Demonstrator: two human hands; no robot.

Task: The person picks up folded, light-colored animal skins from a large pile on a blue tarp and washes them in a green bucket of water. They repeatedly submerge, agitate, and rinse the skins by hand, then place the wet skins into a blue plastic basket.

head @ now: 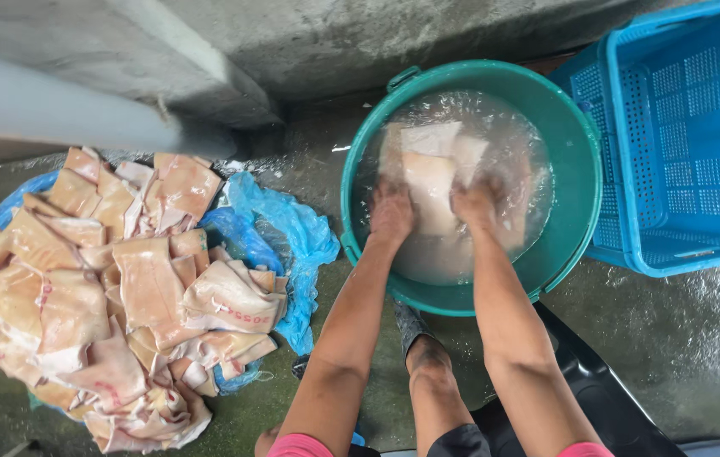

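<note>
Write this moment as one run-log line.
left hand: on cloth | right hand: on cloth | green tub: water | pile: left

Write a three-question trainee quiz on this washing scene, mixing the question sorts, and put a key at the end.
1. True or false: both the left hand and the right hand are under water in the green tub, on a pale cloth.
2. What lies under the heap of pale cloths on the wet floor?
A. a blue plastic sheet
B. a wooden board
C. a metal tray
3. Fill in: right of the tub stands a blue perforated ______.

Key
1. True
2. A; the blue plastic sheet shows around the heap's edges.
3. crate
</note>
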